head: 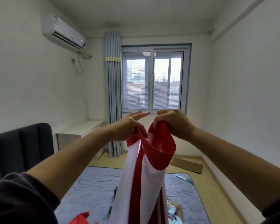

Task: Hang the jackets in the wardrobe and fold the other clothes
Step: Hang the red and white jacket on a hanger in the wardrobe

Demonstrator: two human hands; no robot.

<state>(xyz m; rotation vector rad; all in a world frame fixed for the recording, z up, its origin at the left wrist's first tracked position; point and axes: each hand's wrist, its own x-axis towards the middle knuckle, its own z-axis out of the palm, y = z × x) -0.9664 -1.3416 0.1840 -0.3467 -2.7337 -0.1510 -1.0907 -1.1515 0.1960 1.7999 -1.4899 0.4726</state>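
Note:
A red and white garment [142, 172] hangs in front of me above the bed, held up at chest height by its red top edge. My left hand [129, 126] pinches the left side of that edge between thumb and forefinger, its other fingers stretched out straight. My right hand [173, 123] grips the right side of the edge with curled fingers. The cloth falls straight down and hides part of the bed behind it. Another piece of red fabric [81, 218] shows at the bottom edge.
A bed with a blue-grey quilted cover [90, 188] and a dark headboard [18, 147] lies below. A white desk [81, 130] stands at the left wall. Flat cardboard [187, 164] lies on the floor. Small items [173, 210] sit on the bed behind the garment.

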